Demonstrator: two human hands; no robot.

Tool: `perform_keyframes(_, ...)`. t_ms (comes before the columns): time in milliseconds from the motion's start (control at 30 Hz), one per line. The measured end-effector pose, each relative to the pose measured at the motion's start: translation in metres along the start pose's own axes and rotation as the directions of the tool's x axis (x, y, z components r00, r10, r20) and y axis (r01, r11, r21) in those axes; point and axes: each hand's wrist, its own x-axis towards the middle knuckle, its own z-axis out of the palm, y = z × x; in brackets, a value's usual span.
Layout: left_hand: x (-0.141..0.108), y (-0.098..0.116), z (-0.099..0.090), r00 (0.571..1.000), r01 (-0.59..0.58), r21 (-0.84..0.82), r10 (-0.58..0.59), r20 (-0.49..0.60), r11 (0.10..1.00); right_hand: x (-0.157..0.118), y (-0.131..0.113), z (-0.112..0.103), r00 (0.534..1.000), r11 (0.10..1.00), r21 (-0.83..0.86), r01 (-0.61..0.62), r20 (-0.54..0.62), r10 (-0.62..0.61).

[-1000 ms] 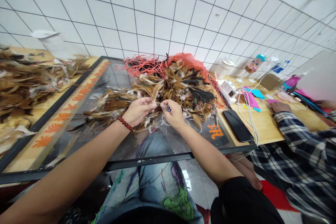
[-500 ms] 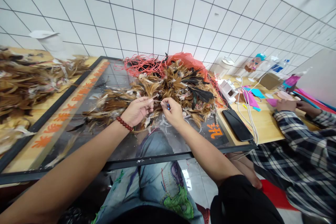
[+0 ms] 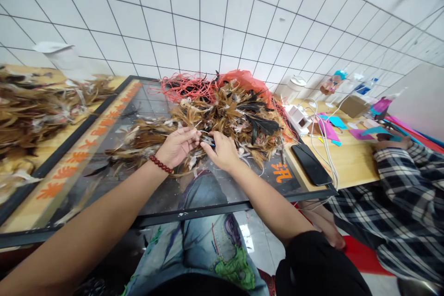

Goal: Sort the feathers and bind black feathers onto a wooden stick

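Note:
My left hand point(image 3: 180, 145), with a red bead bracelet at its wrist, pinches a thin white strip point(image 3: 205, 131) between thumb and fingers. My right hand point(image 3: 222, 150) is closed round small pliers point(image 3: 209, 140) with metal jaws and dark blue handles, mostly hidden by the fingers. The jaws are close to the left fingertips; whether they touch the strip I cannot tell. Both hands are over the near edge of a heap of brown and black feathers point(image 3: 229, 106), which lies on a glass-topped, black-framed panel point(image 3: 152, 208).
Red cord point(image 3: 189, 88) and a red plastic bag point(image 3: 244, 78) lie behind the feathers. More feathers point(image 3: 31, 115) cover the left side. To the right are a phone point(image 3: 311, 164), a white power strip point(image 3: 297, 119) with cables, and a lidded cup point(image 3: 294, 85). A co-worker's plaid sleeve point(image 3: 398, 166) is at far right.
My right hand has shifted left and turned, bringing the pliers' jaws close to my left fingers. The co-worker's hands have moved and now hold a blue-green sheet.

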Motion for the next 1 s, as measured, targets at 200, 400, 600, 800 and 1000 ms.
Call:
perform_keyframes(200,-0.0012,-0.0036,-0.0014,0.998,-0.020,0.074,0.015,0.059,0.997,0.0017,0.0036,0.0021,0.999,0.999,0.005,-0.038,0.007,0.038)
perform_keyframes(400,-0.0015,-0.0034,-0.0008,0.999,-0.002,0.083,0.000,0.032,0.997,0.0011,0.0045,0.0004,0.999,0.995,0.098,-0.031,-0.019,0.033)
perform_keyframes(600,-0.0026,-0.0032,-0.0001,0.999,0.001,0.112,-0.005,0.037,0.994,0.0013,0.0020,-0.0016,0.996,0.996,0.014,-0.085,0.036,0.084)
perform_keyframes(800,-0.0033,-0.0045,0.0014,0.999,0.003,0.138,-0.009,0.042,0.990,0.0011,0.0018,-0.0023,0.998,0.999,-0.005,-0.047,0.049,0.047)
perform_keyframes(1000,-0.0038,-0.0058,0.0028,0.997,-0.015,0.152,0.004,0.073,0.988,-0.0001,0.0007,-0.0049,0.998,0.999,0.035,-0.023,0.064,0.020)
